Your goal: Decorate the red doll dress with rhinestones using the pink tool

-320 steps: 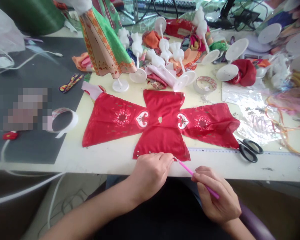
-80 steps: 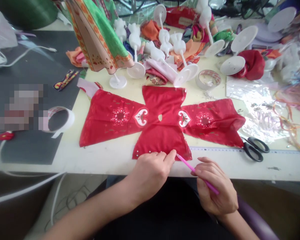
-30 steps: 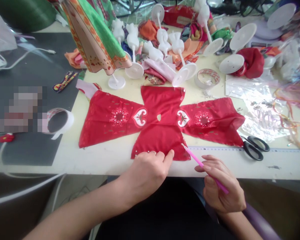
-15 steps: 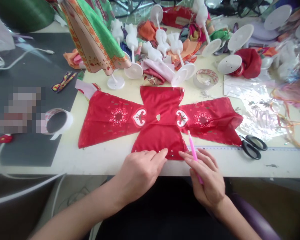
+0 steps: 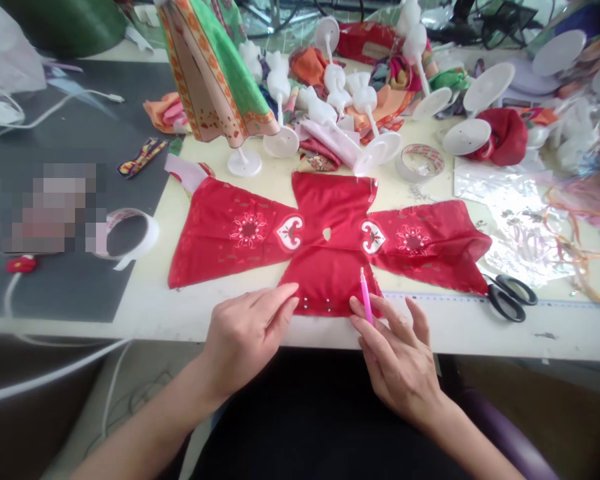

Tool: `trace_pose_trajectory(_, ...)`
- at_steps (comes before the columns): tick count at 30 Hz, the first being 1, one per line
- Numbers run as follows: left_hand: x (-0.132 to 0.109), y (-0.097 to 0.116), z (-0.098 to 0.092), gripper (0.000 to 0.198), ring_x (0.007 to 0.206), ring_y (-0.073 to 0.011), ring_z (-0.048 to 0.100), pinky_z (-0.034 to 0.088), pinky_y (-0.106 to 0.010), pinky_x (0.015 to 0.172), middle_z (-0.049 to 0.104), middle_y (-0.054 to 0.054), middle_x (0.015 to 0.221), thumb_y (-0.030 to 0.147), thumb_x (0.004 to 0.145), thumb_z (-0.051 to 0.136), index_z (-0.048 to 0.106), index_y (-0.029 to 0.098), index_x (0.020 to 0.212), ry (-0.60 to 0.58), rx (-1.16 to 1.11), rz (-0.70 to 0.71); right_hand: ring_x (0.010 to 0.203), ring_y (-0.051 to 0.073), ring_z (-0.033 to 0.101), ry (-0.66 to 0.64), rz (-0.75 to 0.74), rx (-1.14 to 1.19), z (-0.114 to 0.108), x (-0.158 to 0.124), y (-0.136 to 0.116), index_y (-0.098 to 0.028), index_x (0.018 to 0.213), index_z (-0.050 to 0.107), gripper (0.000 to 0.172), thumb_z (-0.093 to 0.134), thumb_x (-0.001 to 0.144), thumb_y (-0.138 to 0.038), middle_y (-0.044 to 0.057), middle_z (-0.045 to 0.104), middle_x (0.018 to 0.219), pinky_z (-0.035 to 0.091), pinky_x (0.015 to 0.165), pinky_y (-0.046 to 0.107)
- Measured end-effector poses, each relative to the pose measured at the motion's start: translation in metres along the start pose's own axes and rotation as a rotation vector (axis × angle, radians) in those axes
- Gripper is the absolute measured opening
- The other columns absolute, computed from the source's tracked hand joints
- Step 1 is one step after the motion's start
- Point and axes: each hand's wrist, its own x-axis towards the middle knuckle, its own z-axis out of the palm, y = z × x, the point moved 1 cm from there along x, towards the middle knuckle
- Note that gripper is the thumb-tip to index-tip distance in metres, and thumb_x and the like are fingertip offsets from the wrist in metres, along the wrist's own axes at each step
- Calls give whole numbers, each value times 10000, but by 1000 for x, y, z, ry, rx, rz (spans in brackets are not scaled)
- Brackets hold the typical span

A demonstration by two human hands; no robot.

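Note:
A red cross-shaped doll garment (image 5: 330,247) with white heart motifs lies flat on the cream table (image 5: 215,313). Small shiny studs (image 5: 316,304) dot its near hem. My left hand (image 5: 247,337) rests at the hem's left corner, fingers stretched out and pressing the cloth edge. My right hand (image 5: 397,353) lies at the hem's right corner with fingers spread, a thin pink tool (image 5: 366,298) tucked between them and pointing away from me over the cloth.
Black scissors (image 5: 510,299) lie right of the garment on a ruler (image 5: 445,299). Tape rolls (image 5: 130,233) sit left and behind. White doll stands (image 5: 370,143), a dressed doll in green and orange (image 5: 220,73) and fabric scraps crowd the back.
My left hand has slid left along the hem and flattened. My right hand came forward onto the hem's right corner, swinging the pink tool from slanting left to pointing straight away.

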Motion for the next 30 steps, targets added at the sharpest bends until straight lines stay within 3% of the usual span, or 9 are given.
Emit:
trace_pose_trajectory(10, -3, -10, -1, 209, 722, -140, 684, 566, -267, 689, 737, -28, 891, 169, 824, 612, 668, 141, 1023, 4, 17, -48, 1220, 279, 503, 39, -66, 25, 7, -7, 4, -131, 1129, 561, 377, 499, 788, 17, 140, 592, 1242, 286, 1064, 552)
trace_pose_trajectory(22, 1, -22, 0, 202, 806, -155, 693, 570, -270, 750, 736, -18, 945, 190, 833, 588, 677, 190, 1014, 39, 8, -116, 1144, 237, 572, 187, -10, 134, 1, -11, 8, -168, 1132, 559, 390, 545, 781, 1, 128, 644, 1160, 322, 1052, 532)
trace_pose_trajectory(30, 19, -22, 5, 202, 623, -147, 661, 508, -244, 568, 731, -23, 770, 242, 847, 564, 676, 161, 995, -95, 116, -91, 1111, 245, 591, 216, 27, 118, -3, -13, 15, -192, 1125, 567, 402, 561, 769, -5, 107, 651, 1158, 334, 1040, 544)
